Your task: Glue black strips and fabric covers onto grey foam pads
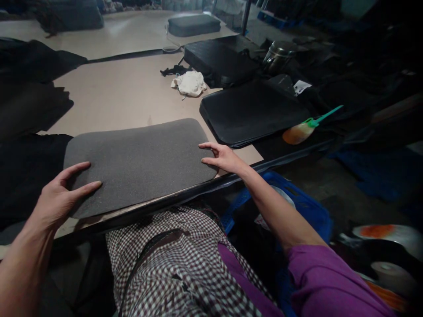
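Observation:
A dark grey sheet with rounded corners (142,165) lies flat at the table's front edge. My left hand (64,189) rests on its left end, thumb and index finger spread over the surface. At the right end, my right hand (220,157) touches the sheet with its thumb and index finger apart. Neither hand is closed around anything. Just beyond my right hand lies a black padded panel (254,110), beside the sheet.
Dark fabric (26,176) is piled at the left. Further back are a crumpled white cloth (190,83), a black stack (220,59) and a grey stack (194,25). An orange bottle with a green spout (299,133) lies right. Below is a blue basket (310,211).

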### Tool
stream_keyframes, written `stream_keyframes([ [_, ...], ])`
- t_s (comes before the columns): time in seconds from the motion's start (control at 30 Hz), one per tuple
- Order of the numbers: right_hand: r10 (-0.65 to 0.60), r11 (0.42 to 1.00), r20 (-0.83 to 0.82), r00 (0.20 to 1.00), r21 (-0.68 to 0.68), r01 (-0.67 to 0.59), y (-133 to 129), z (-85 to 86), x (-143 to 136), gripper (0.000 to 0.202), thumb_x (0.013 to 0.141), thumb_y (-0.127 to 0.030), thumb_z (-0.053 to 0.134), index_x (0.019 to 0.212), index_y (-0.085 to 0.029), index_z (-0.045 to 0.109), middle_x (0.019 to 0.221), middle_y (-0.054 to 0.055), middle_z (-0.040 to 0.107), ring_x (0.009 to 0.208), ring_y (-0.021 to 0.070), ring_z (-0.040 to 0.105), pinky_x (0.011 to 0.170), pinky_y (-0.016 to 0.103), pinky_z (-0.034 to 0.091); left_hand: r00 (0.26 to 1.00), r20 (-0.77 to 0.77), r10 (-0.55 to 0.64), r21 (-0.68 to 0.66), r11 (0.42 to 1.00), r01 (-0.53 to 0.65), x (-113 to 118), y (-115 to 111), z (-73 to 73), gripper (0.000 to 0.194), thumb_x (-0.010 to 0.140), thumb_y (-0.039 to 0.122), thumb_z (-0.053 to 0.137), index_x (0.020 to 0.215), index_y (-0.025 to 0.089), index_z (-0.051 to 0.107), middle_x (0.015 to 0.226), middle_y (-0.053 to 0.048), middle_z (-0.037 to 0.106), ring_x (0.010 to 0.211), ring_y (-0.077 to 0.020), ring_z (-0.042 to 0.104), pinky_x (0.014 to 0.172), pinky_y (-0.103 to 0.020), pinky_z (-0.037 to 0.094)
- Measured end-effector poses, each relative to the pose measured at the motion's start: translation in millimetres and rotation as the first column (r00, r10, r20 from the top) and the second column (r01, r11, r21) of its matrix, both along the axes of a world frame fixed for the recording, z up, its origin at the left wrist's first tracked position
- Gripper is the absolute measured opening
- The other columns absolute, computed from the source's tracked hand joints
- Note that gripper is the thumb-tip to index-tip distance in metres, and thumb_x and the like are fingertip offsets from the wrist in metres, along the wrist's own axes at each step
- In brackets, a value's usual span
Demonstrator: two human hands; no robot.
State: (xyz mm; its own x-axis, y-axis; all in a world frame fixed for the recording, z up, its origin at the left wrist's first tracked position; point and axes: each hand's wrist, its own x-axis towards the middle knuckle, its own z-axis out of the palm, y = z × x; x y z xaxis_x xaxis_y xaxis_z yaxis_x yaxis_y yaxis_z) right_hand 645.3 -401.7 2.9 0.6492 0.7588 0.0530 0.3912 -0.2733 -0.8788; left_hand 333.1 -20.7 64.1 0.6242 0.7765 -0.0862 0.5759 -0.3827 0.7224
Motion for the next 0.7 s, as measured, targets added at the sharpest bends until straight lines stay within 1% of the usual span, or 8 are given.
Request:
stream_keyframes([
  [0.07,0.007,1.000,0.013,1.000,0.021,-0.007,-0.3,-1.2,-0.8,0.056,0.081,-0.036,0.079,0.135,-0.025,0.069,0.104,0.003,0.072,0.081,0.0207,0.061,0.079,0.039,0.054,1.000,-0.006,0.002,0.004,1.000,-0.002,-0.3,1.1,-1.4,0.072,0.060,0.055,0.093,0.128,0.043,0.073,0.133,0.002,0.071,0.130,-0.0343,0.064,0.119,-0.065,0.041],
  [0.17,0.013,0.998,0.041,0.999,0.057,-0.015,0.4,-1.2,-2.9,0.054,0.082,-0.033,0.078,0.135,-0.024,0.069,0.127,0.006,0.071,0.099,0.0238,0.067,0.093,0.043,0.055,1.000,-0.015,-0.013,0.011,1.000,0.013,-0.3,3.0,-3.1,0.071,0.061,0.054,0.093,0.128,0.042,0.072,0.131,0.002,0.072,0.129,-0.0320,0.064,0.118,-0.060,0.044],
  [0.23,0.014,0.999,0.080,0.997,0.049,-0.018,1.0,-0.4,-4.6,0.053,0.084,-0.031,0.077,0.135,-0.023,0.069,0.132,0.007,0.071,0.109,0.0262,0.067,0.101,0.045,0.054,1.000,-0.012,-0.023,0.011,1.000,0.023,0.0,4.3,-4.7,0.071,0.061,0.054,0.093,0.128,0.040,0.073,0.130,0.001,0.072,0.128,-0.0307,0.064,0.118,-0.057,0.044],
  [0.33,0.018,0.999,0.189,0.982,0.025,-0.023,0.9,0.1,-8.0,0.051,0.086,-0.031,0.075,0.135,-0.022,0.069,0.134,0.009,0.070,0.121,0.0292,0.066,0.109,0.047,0.051,0.999,0.010,-0.039,-0.001,0.999,0.039,-0.1,5.2,-8.4,0.075,0.062,0.053,0.093,0.131,0.035,0.071,0.130,-0.002,0.071,0.126,-0.0307,0.064,0.119,-0.055,0.044],
  [0.43,0.025,1.000,0.313,0.949,-0.010,-0.023,-0.5,-2.3,-12.5,0.050,0.089,-0.036,0.073,0.137,-0.026,0.067,0.135,0.009,0.070,0.122,0.0313,0.066,0.109,0.049,0.052,0.993,0.066,-0.101,0.002,0.995,0.101,-1.5,4.7,-12.4,0.079,0.065,0.051,0.091,0.137,0.027,0.068,0.135,-0.008,0.069,0.127,-0.0317,0.062,0.118,-0.052,0.043],
  [0.53,0.034,0.998,0.414,0.910,-0.063,-0.009,-1.1,-7.1,-15.2,0.050,0.093,-0.043,0.069,0.141,-0.030,0.064,0.132,0.011,0.070,0.117,0.0341,0.068,0.104,0.052,0.054,0.976,0.110,-0.186,0.027,0.983,0.184,-2.8,6.3,-15.1,0.077,0.069,0.048,0.088,0.139,0.022,0.066,0.137,-0.010,0.067,0.129,-0.0302,0.061,0.118,-0.046,0.043],
  [0.6,0.032,0.997,0.485,0.874,-0.077,0.007,-0.4,-9.1,-16.4,0.051,0.095,-0.047,0.066,0.142,-0.030,0.063,0.128,0.015,0.068,0.115,0.0378,0.067,0.100,0.055,0.054,0.966,0.108,-0.235,0.064,0.971,0.229,-2.9,9.3,-15.4,0.073,0.073,0.044,0.086,0.139,0.020,0.064,0.140,-0.011,0.065,0.131,-0.0293,0.059,0.119,-0.044,0.041],
  [0.7,0.022,0.993,0.670,0.742,-0.098,0.059,1.1,-8.4,-19.6,0.053,0.095,-0.048,0.064,0.144,-0.029,0.062,0.146,0.025,0.054,0.128,0.0448,0.058,0.105,0.061,0.047,0.952,0.072,-0.297,0.134,0.949,0.286,-2.6,14.4,-14.0,0.068,0.076,0.038,0.084,0.138,0.018,0.064,0.142,-0.011,0.063,0.133,-0.0282,0.057,0.120,-0.042,0.038],
])
